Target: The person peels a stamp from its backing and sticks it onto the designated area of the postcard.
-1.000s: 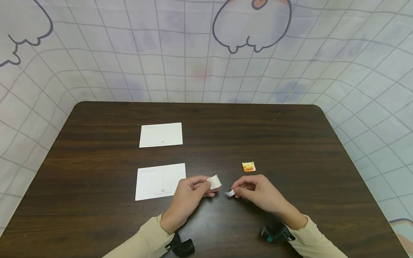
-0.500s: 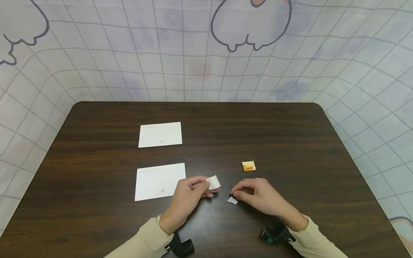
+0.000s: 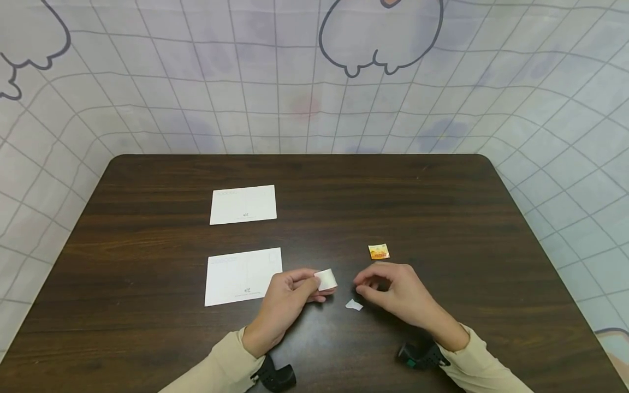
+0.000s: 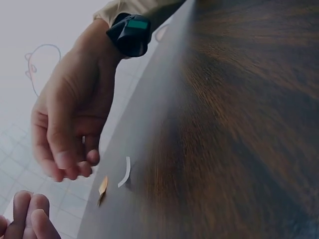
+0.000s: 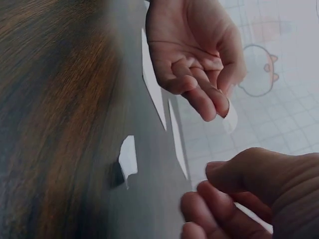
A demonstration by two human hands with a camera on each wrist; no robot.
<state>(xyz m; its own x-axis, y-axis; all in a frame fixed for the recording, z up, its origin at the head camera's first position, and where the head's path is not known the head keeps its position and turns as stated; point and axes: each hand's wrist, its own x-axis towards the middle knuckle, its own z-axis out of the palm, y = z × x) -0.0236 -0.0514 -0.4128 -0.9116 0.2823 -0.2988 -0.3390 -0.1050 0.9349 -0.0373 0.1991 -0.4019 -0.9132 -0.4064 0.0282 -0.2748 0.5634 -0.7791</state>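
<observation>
My left hand (image 3: 287, 299) pinches a small curled white piece of paper (image 3: 326, 279) between thumb and fingers, above the table. In the right wrist view this paper (image 5: 231, 117) bends out past the fingertips. Across from it, my right hand (image 3: 399, 290) hovers with loosely bent fingers and nothing between them. Just below its fingertips a torn white paper scrap (image 3: 354, 305) lies on the tabletop; its curved shape stands out in the left wrist view, where the scrap (image 4: 126, 172) rises off the wood. A small yellow-orange printed square (image 3: 379, 251) lies beyond the right hand.
Two white cards with faint print lie on the left: a far card (image 3: 243, 205) and a near card (image 3: 239, 277), the near one partly behind the left hand. The dark wooden table (image 3: 442, 202) ends at a cloth backdrop with a grid pattern (image 3: 275, 98).
My right hand has let go of the white scrap, which now lies on the table, and has lifted slightly away from it. The left hand keeps its paper in nearly the same place.
</observation>
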